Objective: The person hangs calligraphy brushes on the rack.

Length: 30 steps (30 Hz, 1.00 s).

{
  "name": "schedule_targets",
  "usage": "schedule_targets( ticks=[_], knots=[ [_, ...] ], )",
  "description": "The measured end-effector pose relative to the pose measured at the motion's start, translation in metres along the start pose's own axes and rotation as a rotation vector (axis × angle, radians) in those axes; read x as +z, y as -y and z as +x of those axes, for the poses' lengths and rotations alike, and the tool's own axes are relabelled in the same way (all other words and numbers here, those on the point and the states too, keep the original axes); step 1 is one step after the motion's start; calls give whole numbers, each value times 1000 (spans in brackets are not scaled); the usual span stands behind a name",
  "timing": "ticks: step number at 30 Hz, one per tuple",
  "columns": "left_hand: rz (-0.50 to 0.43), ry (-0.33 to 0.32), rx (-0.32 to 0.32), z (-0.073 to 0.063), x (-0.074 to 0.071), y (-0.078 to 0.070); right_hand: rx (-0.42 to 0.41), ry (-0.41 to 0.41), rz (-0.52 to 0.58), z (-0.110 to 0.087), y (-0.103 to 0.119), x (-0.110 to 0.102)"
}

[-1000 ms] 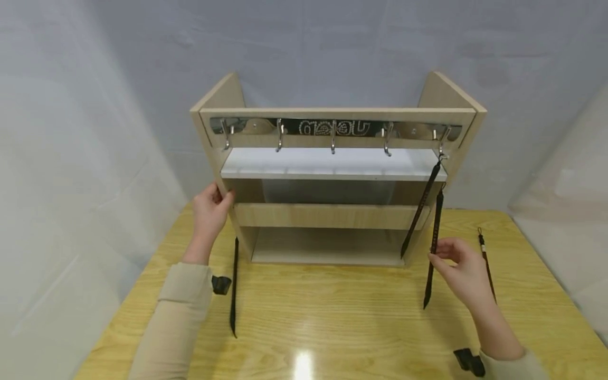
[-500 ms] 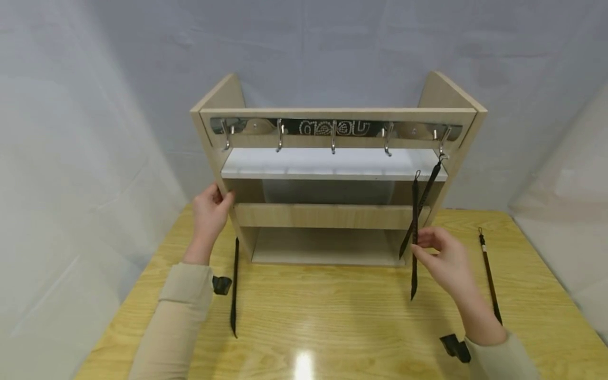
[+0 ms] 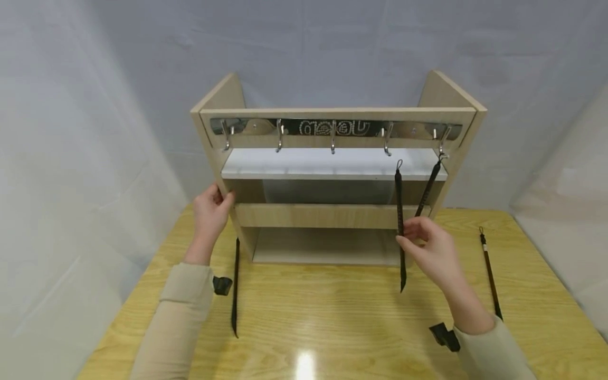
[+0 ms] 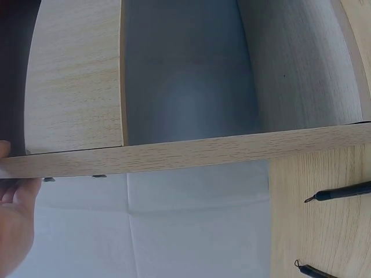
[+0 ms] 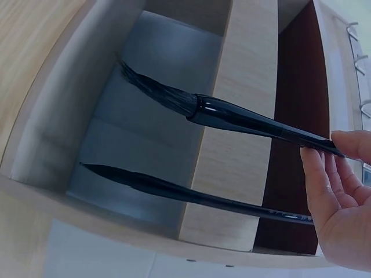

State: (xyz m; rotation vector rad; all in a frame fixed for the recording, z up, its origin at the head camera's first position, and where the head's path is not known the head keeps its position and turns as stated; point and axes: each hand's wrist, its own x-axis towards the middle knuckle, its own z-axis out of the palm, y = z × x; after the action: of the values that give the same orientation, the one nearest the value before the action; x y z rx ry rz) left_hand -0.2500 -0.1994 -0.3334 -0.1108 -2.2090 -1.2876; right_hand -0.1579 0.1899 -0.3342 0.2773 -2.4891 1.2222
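My right hand [image 3: 433, 250] pinches a dark calligraphy brush [image 3: 399, 195] by its handle, bristles down and cord loop up. The loop is just below and right of the fourth hook [image 3: 388, 141], apart from it. A second calligraphy brush [image 3: 429, 187] hangs tilted from the rightmost hook [image 3: 444, 143]; my right hand hides its lower part in the head view. In the right wrist view the held brush [image 5: 232, 119] shows soft bristles, with the hanging brush [image 5: 156, 185] beside it. My left hand [image 3: 209, 216] grips the left side panel [image 4: 191, 159] of the wooden shelf [image 3: 328, 216].
A metal hook rail [image 3: 256, 125] runs across the shelf's upper front. One brush [image 3: 235, 290] lies on the table [image 3: 304, 311] at left, another brush [image 3: 490, 274] at right. The left wrist view shows two brush ends, one being a looped handle [image 4: 342, 192]. Pale sheeting [image 3: 332, 53] surrounds the table.
My right hand has carried its brush left and upward, from right of the hanging brush across its front to below the fourth hook. My left hand stays on the side panel.
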Motion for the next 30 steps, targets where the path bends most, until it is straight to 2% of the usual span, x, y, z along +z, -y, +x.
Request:
schedule_targets(
  ticks=[7, 14, 30],
  knots=[
    [-43, -7, -4, 0, -2, -1, 1, 11, 18, 6, 6, 4],
    [-2, -14, -4, -1, -3, -1, -11, 9, 0, 11, 9, 6],
    [-10, -6, 9, -1, -2, 1, -31, 9, 18, 13, 13, 8]
  ],
)
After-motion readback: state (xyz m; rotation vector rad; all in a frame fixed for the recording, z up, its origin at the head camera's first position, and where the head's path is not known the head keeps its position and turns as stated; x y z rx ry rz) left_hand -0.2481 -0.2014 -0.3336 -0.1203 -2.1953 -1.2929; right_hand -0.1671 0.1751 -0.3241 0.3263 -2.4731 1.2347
